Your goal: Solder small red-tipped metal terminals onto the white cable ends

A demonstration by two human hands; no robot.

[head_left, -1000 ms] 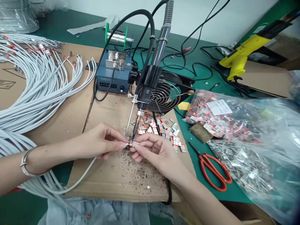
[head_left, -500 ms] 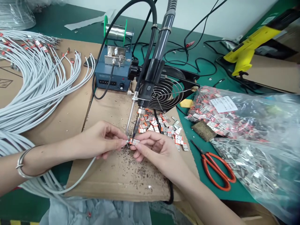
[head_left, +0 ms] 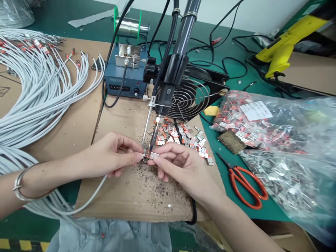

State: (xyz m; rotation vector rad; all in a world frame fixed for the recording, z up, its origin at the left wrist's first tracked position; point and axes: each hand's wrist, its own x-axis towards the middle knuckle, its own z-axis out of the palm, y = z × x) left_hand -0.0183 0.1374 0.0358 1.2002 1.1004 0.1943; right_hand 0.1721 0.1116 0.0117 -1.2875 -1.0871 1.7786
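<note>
My left hand (head_left: 123, 155) pinches the end of a white cable (head_left: 96, 190), which trails down below the palm. Between thumb and fingers, my right hand (head_left: 177, 162) grips a small USB connector (head_left: 154, 155) with an orange part. Cable end and connector meet under the tip of a soldering iron (head_left: 153, 140) held in a stand. Beside the iron, a bent metal solder feed tube (head_left: 146, 131) points at the same spot. Whether the tip touches the joint I cannot tell. Loose USB connectors (head_left: 187, 136) lie just behind my right hand.
A blue solder feeder (head_left: 124, 80) with a solder spool (head_left: 128, 27) and a round fan (head_left: 187, 99) stand behind. White cables (head_left: 52, 94) pile at left. At right lie red-handled scissors (head_left: 246, 185), a brown sponge (head_left: 231, 141) and plastic bags of connectors (head_left: 283, 129). Dark crumbs dot the cardboard (head_left: 112, 204).
The view has shifted slightly. Both hands keep hold of the cable and connector at the iron's tip, and my right fingers have moved a little.
</note>
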